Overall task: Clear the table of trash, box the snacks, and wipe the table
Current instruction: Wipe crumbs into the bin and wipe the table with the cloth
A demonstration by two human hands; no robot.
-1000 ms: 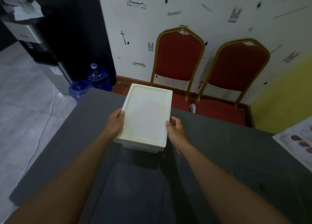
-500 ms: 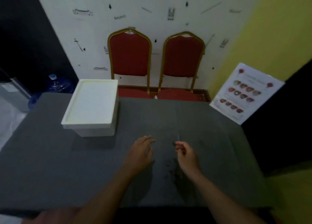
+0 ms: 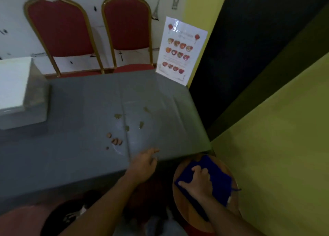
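Blue cloth [image 3: 211,178] lies on a round wooden stool [image 3: 231,171] just beside the near right corner of the table [image 3: 71,155]. The right hand [image 3: 200,181] rests flat on the cloth, fingers spread, not yet closed around it. The left hand [image 3: 144,162] hovers open and empty over the near edge of the table.

Status, judged from the present layout: snacks appear boxed, trash appears cleared, wiping is not yet done. Crumbs and smears [image 3: 124,127] lie near the centre of the table, toward the near edge.

Container: the white lidded box [image 3: 16,91] stands at the far left of the table, lid on. Its contents cannot be seen.
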